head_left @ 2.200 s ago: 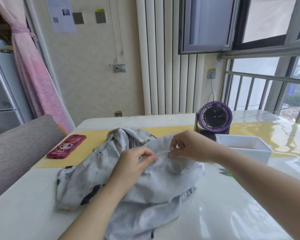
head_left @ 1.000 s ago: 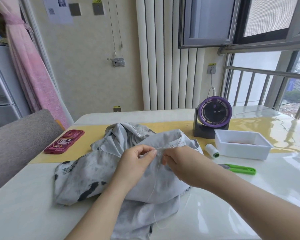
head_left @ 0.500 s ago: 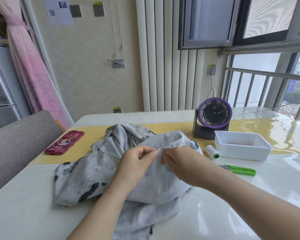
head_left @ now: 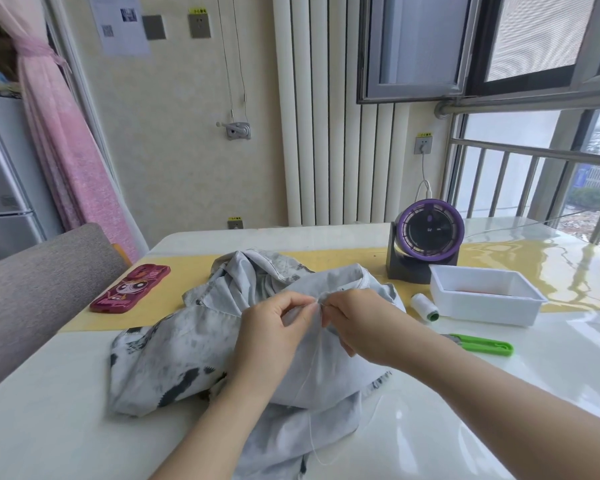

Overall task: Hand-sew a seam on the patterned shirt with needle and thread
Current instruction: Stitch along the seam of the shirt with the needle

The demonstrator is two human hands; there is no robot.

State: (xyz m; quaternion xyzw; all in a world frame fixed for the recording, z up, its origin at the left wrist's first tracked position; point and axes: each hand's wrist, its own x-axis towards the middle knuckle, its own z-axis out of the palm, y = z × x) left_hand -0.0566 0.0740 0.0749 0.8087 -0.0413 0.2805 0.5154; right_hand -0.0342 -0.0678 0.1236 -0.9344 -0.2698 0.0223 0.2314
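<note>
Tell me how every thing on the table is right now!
shirt, crumpled, lifted at the seam
left hand, pinches the shirt
right hand, pinches at the shirt's seam
thread, hangs loose over the shirt
spool, lying on its side
box, open, no lid
scissors, lying flat
fan, upright
phone, face down

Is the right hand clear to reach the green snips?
Probably yes: the green snips lie on bare table right of the right hand, nothing between, though its fingers now pinch the shirt.
</note>
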